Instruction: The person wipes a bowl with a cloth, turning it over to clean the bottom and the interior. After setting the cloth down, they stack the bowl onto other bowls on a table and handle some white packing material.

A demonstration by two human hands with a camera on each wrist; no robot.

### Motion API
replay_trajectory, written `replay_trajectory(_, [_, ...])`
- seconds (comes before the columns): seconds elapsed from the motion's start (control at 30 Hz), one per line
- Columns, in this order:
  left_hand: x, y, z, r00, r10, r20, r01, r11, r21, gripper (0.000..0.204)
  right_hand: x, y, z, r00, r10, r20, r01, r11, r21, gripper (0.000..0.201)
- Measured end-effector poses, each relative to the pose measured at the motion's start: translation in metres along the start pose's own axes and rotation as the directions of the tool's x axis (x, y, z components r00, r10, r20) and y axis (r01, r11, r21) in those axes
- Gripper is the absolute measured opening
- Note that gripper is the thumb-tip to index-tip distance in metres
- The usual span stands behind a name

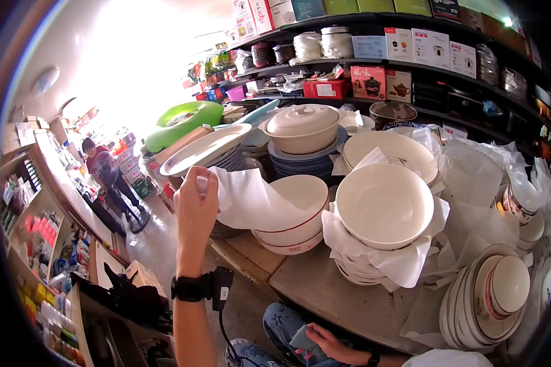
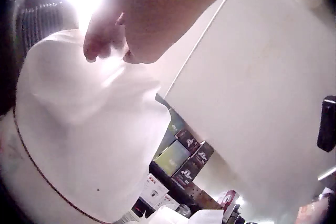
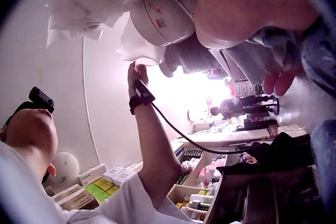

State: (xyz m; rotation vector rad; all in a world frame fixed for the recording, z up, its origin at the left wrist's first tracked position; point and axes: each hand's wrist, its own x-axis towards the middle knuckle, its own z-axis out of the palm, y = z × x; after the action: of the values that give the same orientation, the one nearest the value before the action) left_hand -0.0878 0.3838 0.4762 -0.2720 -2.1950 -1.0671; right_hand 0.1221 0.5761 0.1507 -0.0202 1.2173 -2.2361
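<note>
My left hand (image 1: 196, 202) is raised at the table's near left and pinches the edge of a white paper sheet (image 1: 245, 199). The sheet trails into a stack of cream bowls with red rim lines (image 1: 294, 238). In the left wrist view the paper (image 2: 89, 108) hangs below thumb and fingertips, covering much of the bowl. Low over the lap, my right hand (image 1: 329, 342) grips a folded grey-blue cloth (image 1: 303, 340). From the right wrist, the cloth (image 3: 252, 64) shows between palm and fingertips.
A paper-lined stack of cream bowls (image 1: 384, 208) stands right of the red-lined bowls. Behind are a lidded cream pot (image 1: 303, 122) and oval plates (image 1: 205, 150). Nested bowls and plates (image 1: 487, 300) lie at right. Another person (image 1: 110, 171) stands in the aisle.
</note>
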Motion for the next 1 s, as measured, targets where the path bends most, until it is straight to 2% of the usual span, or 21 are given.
replay_trajectory(0.07, [0.0, 0.005, -0.008, 0.993, 0.044, 0.109, -0.046, 0.999, 0.014, 0.019, 0.001, 0.003, -0.002, 1.0, -0.019, 0.003, 0.019, 1.0, -0.009, 0.036])
replay_trajectory(0.1, [0.001, 0.002, -0.012, 0.993, 0.044, 0.108, -0.046, 0.999, 0.015, 0.019, 0.001, 0.004, -0.003, 1.0, -0.019, 0.004, 0.019, 1.0, -0.01, 0.036])
replay_trajectory(0.13, [0.001, -0.003, -0.016, 0.96, 0.157, 0.233, -0.142, 0.987, -0.079, 0.026, 0.001, 0.005, -0.003, 1.0, -0.022, 0.001, 0.022, 1.0, -0.015, 0.036])
replay_trajectory(0.17, [-0.001, 0.0, -0.019, 0.898, 0.274, 0.343, -0.222, 0.958, -0.183, 0.036, 0.001, 0.006, -0.004, 1.0, -0.025, -0.002, 0.025, 1.0, -0.018, 0.036])
replay_trajectory(0.2, [-0.004, 0.005, -0.023, 0.898, 0.272, 0.344, -0.221, 0.958, -0.183, 0.036, 0.001, 0.007, -0.004, 1.0, -0.023, -0.002, 0.023, 1.0, -0.017, 0.036])
replay_trajectory(0.27, [-0.016, 0.02, -0.033, 0.769, 0.367, 0.524, -0.407, 0.913, -0.041, 0.056, 0.001, 0.01, -0.005, 1.0, -0.013, -0.009, 0.013, 1.0, -0.007, 0.037])
replay_trajectory(0.3, [-0.022, 0.023, -0.034, 0.753, 0.408, 0.516, -0.507, 0.86, 0.06, 0.058, 0.002, 0.01, -0.006, 1.0, -0.011, -0.007, 0.011, 1.0, -0.006, 0.037])
replay_trajectory(0.33, [-0.025, 0.022, -0.035, 0.754, 0.405, 0.517, -0.506, 0.86, 0.063, 0.058, 0.002, 0.011, -0.006, 1.0, -0.007, -0.002, 0.007, 1.0, 0.002, 0.037])
replay_trajectory(0.4, [-0.029, 0.018, -0.034, 0.694, 0.328, 0.641, -0.579, 0.783, 0.226, 0.057, 0.001, 0.011, -0.005, 1.0, -0.001, 0.006, 0.001, 1.0, 0.01, 0.038])
replay_trajectory(0.43, [-0.031, 0.012, -0.032, 0.692, 0.387, 0.609, -0.597, 0.781, 0.183, 0.049, 0.0, 0.01, -0.004, 1.0, 0.009, 0.002, -0.009, 1.0, 0.011, 0.038])
replay_trajectory(0.47, [-0.032, 0.008, -0.032, 0.693, 0.387, 0.609, -0.597, 0.781, 0.183, 0.049, 0.0, 0.01, -0.003, 1.0, 0.017, -0.003, -0.017, 1.0, 0.011, 0.038])
replay_trajectory(0.53, [-0.032, 0.001, -0.033, 0.71, 0.361, 0.605, -0.64, 0.69, 0.339, 0.04, 0.0, 0.011, -0.003, 1.0, 0.013, -0.004, -0.013, 1.0, 0.007, 0.038])
replay_trajectory(0.57, [-0.033, -0.002, -0.03, 0.71, 0.362, 0.604, -0.64, 0.691, 0.338, 0.04, 0.0, 0.011, -0.004, 1.0, 0.009, -0.004, -0.009, 1.0, 0.001, 0.038])
replay_trajectory(0.63, [-0.035, -0.006, -0.026, 0.852, 0.372, 0.368, -0.497, 0.796, 0.346, 0.02, 0.0, 0.012, -0.005, 1.0, 0.014, -0.01, -0.014, 1.0, 0.002, 0.038])
replay_trajectory(0.67, [-0.034, -0.004, -0.024, 0.853, 0.373, 0.366, -0.496, 0.797, 0.345, 0.02, 0.001, 0.012, -0.006, 1.0, 0.021, -0.014, -0.02, 1.0, 0.003, 0.037])
replay_trajectory(0.73, [-0.032, 0.0, -0.023, 0.943, 0.278, 0.185, -0.314, 0.927, 0.207, 0.024, 0.001, 0.013, -0.007, 1.0, 0.017, -0.018, -0.017, 1.0, 0.002, 0.037])
replay_trajectory(0.77, [-0.029, -0.002, -0.022, 0.957, 0.262, 0.123, -0.272, 0.96, 0.069, 0.029, 0.001, 0.013, -0.007, 1.0, 0.011, -0.021, -0.011, 1.0, 0.004, 0.037])
replay_trajectory(0.8, [-0.031, 0.009, -0.025, 0.988, 0.095, 0.121, -0.096, 0.995, 0.005, 0.03, 0.001, 0.011, -0.007, 1.0, 0.011, -0.023, -0.011, 1.0, 0.001, 0.037])
replay_trajectory(0.87, [-0.028, 0.001, -0.019, 0.988, 0.154, -0.009, -0.152, 0.966, -0.209, 0.029, 0.001, 0.009, -0.006, 1.0, 0.021, -0.02, -0.021, 0.999, -0.025, 0.037])
replay_trajectory(0.93, [-0.027, -0.002, -0.017, 0.99, 0.138, -0.003, -0.134, 0.959, -0.25, 0.027, 0.01, 0.03, -0.016, 1.0, 0.011, -0.013, -0.011, 1.0, 0.001, 0.037])
replay_trajectory(1.0, [-0.029, 0.009, -0.014, 0.98, 0.178, -0.089, -0.197, 0.939, -0.284, 0.027, 0.012, 0.033, -0.016, 1.0, -0.002, -0.008, 0.002, 1.0, 0.027, 0.037])
